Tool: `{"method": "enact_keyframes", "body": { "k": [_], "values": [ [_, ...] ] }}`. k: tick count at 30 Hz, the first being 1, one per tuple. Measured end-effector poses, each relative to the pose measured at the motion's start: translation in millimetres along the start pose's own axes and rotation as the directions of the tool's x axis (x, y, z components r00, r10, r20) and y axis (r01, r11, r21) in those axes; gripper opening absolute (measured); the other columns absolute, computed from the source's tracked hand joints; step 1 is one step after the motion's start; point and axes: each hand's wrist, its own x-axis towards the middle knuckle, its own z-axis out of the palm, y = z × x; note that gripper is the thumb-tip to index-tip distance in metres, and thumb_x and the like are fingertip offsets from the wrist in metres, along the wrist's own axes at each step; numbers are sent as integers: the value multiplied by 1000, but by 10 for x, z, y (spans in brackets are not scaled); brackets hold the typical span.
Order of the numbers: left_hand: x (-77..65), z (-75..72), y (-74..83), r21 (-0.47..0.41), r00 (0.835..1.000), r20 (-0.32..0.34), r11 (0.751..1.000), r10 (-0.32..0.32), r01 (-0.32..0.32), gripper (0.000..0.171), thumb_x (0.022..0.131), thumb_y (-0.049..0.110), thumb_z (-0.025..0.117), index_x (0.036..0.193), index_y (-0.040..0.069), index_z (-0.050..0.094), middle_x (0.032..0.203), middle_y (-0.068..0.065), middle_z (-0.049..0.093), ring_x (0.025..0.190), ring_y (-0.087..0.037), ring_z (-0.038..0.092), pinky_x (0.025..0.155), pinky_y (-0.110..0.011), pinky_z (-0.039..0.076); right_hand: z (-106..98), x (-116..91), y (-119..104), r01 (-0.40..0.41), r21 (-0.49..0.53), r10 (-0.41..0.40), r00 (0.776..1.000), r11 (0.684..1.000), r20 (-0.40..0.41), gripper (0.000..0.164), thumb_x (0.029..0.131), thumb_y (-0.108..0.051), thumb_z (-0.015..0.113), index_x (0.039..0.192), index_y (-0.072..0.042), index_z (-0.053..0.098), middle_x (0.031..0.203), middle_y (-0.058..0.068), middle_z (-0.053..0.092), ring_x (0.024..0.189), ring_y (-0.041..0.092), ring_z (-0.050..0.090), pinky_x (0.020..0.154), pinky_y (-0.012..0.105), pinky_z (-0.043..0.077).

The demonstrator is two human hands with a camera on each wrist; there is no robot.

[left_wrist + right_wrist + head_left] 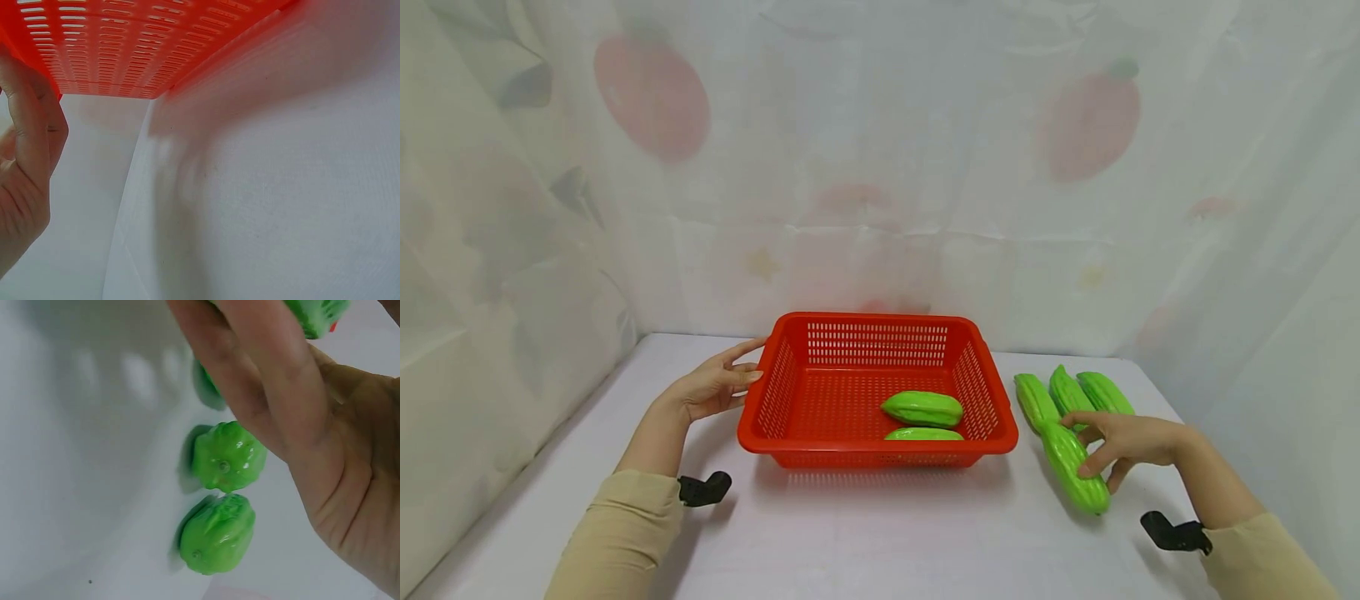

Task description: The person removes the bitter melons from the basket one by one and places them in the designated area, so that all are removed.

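**One bitter melon (pixel 1081 490) held in your right hand (pixel 1131 437)**

Your right thumb and fingers curl over the melon's thick body, parted only by its width. It lies slantwise to the right of the red plastic basket (pixel 880 447); you can't tell whether its underside touches the bench (pixel 865 533). Just beyond sit a left-hand melon (pixel 1033 398), a middle melon (pixel 1066 392) and a right-hand melon (pixel 1103 392). Inside the basket, toward its right side, are a far melon (pixel 922 408) and a near melon (pixel 923 434), the latter partly hidden by the rim.

Your left hand (pixel 718 387) rests against the basket's left edge, fingers spread and fairly straight, not visibly wrapped round it.

Expect a firm, stiff body of modest weight; the glossy skin hints at an imitation, which would be lighter, but you can't confirm that by eye. The shine suggests some slip, so let the lengthwise ridges give you purchase: thumb in one groove, fingers opposite, across the fullest part. The tapered ends would make poor handholds. If it's real, squeeze gently, since ridges may bruise. The basket looks light and slightly springy; steady it by its rim.
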Motion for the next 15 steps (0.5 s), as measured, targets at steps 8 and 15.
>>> {"method": "enact_keyframes", "body": {
  "k": [8,15],
  "values": [
    [-13,9,18,5,1000,-3,1000,-3,3,78,98,11,58,159,20,11,106,7,67,88,-8,68,81,-26,58,65,29,105,-53,8,52,998,999,36,87,86,-18,75,152,-1,20,143,40,31,99,26,69,70,41,61],
    [-5,24,27,17,1000,-23,1000,-13,14,77,98,11,57,159,20,12,108,5,65,90,-9,67,81,-26,58,51,13,145,-106,-13,106,994,994,12,85,86,-17,75,152,-2,23,142,38,35,95,25,70,68,39,61]
  ]
}}
